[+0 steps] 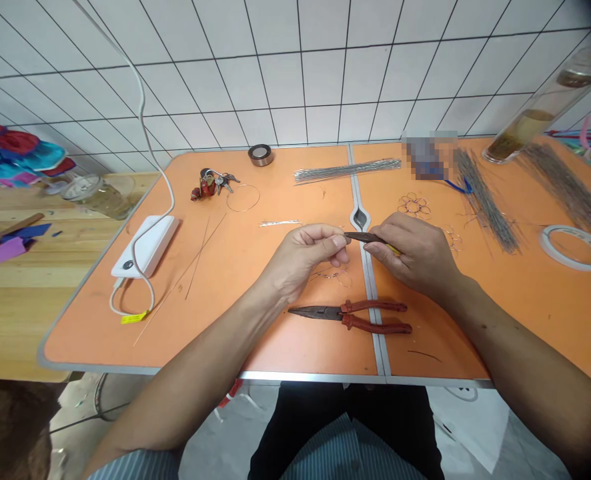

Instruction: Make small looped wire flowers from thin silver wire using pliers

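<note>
My right hand (415, 253) is wrapped round small pliers (365, 237) with a yellow grip, their dark jaws pointing left. At the jaw tips, my left hand (318, 250) is closed in a pinch on a thin copper-coloured wire (344, 275). Looped parts of that wire show just below the fingers; the pinched part is hidden. Nearer to me, long-nose pliers (350, 315) with red handles lie across the table's metal seam. Beyond my right hand rests a flower-shaped wire piece (414, 205), and another looped wire (454, 239) is partly covered by the hand.
On the orange table (255, 333) lie bundles of straight wire (348, 171), a tape roll (260, 155), keys (218, 181), a white power bank (145, 247) with a cable, and a white ring-shaped roll (574, 247). A tall bottle (530, 127) stands at back right.
</note>
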Motion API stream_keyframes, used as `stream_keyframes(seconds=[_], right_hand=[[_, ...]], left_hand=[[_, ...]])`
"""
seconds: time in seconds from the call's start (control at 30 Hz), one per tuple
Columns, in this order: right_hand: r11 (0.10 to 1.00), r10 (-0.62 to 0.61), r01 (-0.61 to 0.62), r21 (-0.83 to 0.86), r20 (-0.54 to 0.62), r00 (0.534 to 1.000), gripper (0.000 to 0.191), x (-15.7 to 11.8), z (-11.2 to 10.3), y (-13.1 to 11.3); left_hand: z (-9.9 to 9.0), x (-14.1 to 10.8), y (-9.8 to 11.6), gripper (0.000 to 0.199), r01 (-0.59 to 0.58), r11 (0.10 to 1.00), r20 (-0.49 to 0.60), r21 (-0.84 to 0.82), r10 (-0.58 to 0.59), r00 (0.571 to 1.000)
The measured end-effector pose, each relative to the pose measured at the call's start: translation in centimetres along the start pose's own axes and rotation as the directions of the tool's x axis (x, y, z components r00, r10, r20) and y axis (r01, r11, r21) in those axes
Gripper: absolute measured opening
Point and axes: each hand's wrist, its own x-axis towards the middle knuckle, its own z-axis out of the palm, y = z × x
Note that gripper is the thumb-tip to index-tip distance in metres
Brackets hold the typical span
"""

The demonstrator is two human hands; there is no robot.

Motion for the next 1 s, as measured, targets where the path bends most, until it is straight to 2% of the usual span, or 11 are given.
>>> stream_keyframes(seconds=[0.17,0.37,0.63,0.83,1.0], right_hand=[[1.000,-0.015,0.015,-0.021,0.004,1.000,0.039,-0.01,0.01,0.15],[0.998,-0.036,0.036,-0.056,0.001,0.999,0.040,0.02,0.03,-0.01],[0.995,0.010,-0.010,-0.099,0.000,1.000,0.044,0.03,0.20,-0.27],[0.995,0.032,-0.031,-0.097,0.012,0.999,0.048,-0.05,0.33,-0.52],[0.993,0.115,-0.115,-0.008,0.036,0.993,0.032,0.00,0.73,-0.30]], left_hand=[[-0.03,0.08,0.21,0.028,0.089,0.995,-0.014,-0.051,-0.090,0.996],[0.12,0.03,0.34,0.032,0.115,0.992,-0.023,-0.044,-0.116,0.993],[0.16,0.02,-0.07,0.032,0.019,0.997,-0.067,0.075,-0.014,0.998],[0.08,0.01,-0.23,0.023,-0.056,0.961,-0.121,0.270,0.092,0.988],[-0.07,0.04,-0.27,0.018,-0.085,0.948,-0.161,0.307,0.140,0.977]])
